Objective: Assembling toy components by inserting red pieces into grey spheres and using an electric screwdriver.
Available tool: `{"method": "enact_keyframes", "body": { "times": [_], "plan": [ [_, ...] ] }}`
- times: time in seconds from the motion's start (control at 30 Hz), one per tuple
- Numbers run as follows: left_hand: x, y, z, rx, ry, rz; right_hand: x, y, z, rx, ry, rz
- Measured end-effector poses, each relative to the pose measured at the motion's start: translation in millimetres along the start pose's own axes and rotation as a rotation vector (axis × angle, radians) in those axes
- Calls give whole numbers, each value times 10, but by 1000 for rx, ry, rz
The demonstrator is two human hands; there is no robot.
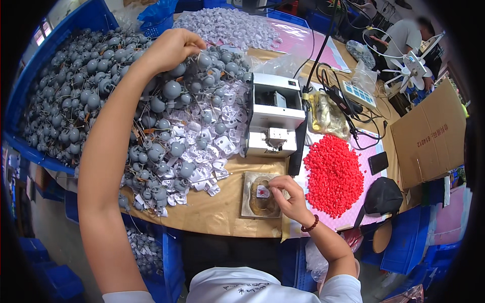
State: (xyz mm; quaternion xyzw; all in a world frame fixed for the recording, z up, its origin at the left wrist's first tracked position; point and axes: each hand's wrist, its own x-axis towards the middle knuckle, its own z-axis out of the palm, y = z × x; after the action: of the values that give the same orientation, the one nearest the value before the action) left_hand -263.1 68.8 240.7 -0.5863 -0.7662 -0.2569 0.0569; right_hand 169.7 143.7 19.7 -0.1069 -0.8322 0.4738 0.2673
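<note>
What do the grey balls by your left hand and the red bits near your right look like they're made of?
Grey balls: likely moulded plastic, matte, all the same dull grey with soft highlights; rubber is possible. Red bits: probably small plastic caps or pellets, even bright red with a slight sheen. The left hand reaches into the balls; the right hand pinches a small piece on the pad.

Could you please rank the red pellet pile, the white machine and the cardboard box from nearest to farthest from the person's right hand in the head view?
From the right hand:
1. Red pellet pile, just right.
2. White machine, above.
3. Cardboard box, far right.
</note>
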Motion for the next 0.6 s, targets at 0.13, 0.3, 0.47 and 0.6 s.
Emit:
{"method": "enact_keyframes", "body": {
  "times": [0.13,0.3,0.47,0.6],
  "plan": [
    [160,99,-131,-240,291,100,-42,-3,-37,10,21,34],
    [192,201,-303,-387,593,36,-22,-17,-4,-2,60,48],
    [-47,212,8,-124,-124,-72,-24,-60,-10,-11,3,2],
    [-245,174,69,-330,-108,-81,317,-275,-81,-43,20,-104]
  ]
}}
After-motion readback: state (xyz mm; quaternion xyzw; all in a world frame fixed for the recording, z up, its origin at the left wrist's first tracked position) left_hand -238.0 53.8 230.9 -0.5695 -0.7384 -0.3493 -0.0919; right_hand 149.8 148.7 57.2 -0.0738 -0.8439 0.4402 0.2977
